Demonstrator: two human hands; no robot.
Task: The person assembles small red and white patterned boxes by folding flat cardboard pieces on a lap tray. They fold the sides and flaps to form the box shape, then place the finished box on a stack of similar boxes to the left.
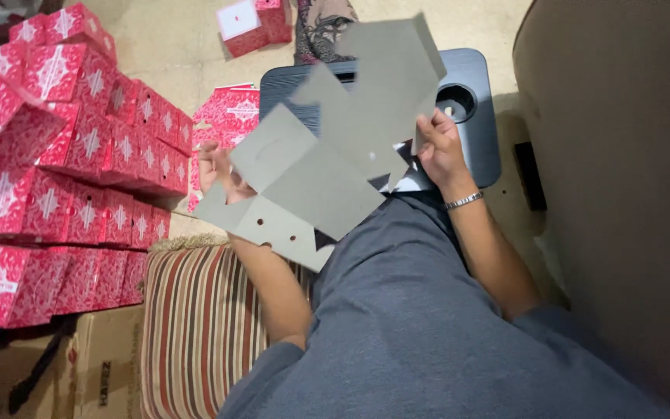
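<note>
Head view, left to right: stacked red patterned boxes (63, 178) are filling the left side, sitting on a brown carton (102, 372), with a striped cushion (195, 326) just beside them.

Left hand (217, 172) is gripping the lower left part of a flat grey die-cut card blank (327, 147) (grey side is facing the camera, so the fingers are mostly hidden behind the panel; thumb position cannot be told). Right hand (440, 147) is pinching the blank's right edge, bracelet on that wrist. The blank is hanging in the air between both hands, above the person's lap and in front of a dark lap tray (474, 132) holding a stack of more blanks (304, 101).

Risks, as I'm judging them:
- Loose flaps are sticking out at several angles; one could be catching on the tray stack and dragging sheets off.
- Upper panel is looking motion-blurred, so the sheet may be flexing; a crease off the score line is possible.
- Box wall at left is standing near the left elbow; a wide swing could be toppling it.
</note>
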